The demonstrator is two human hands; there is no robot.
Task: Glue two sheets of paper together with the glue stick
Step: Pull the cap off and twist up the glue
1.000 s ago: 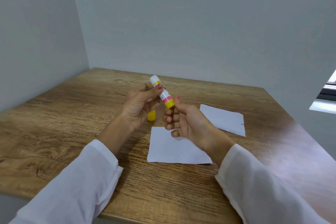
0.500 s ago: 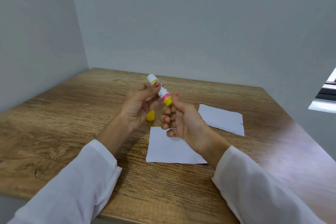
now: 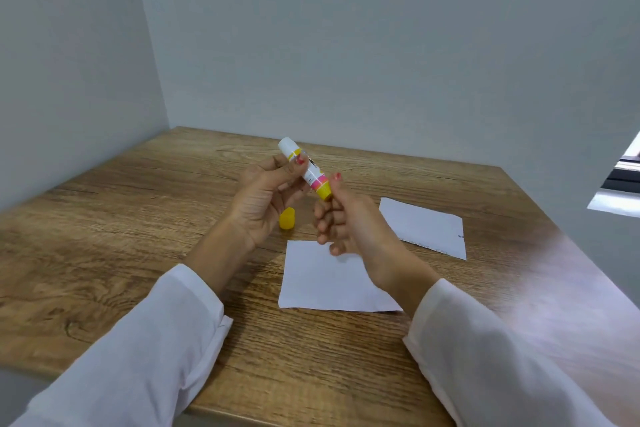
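Plain grey walls meet in a corner behind a wood-grain worktop, so it's a pretty bare setup. Both hands are up above the surface, working the glue stick between them. The left hand wraps its fingers around the white barrel, with the thumb pressed on the upper part near the white end. The right hand pinches the yellow base of the stick between thumb and curled fingers. The stick sits tilted, white end pointing up and away, yellow end down toward the right hand.

The yellow cap is off and lying on the worktop just behind the left hand. One white sheet of paper lies flat right below the hands, partly hidden by the right wrist. A second sheet sits further back to the right, near the first one but not overlapping it as far as I can see. White sleeves cover both forearms.
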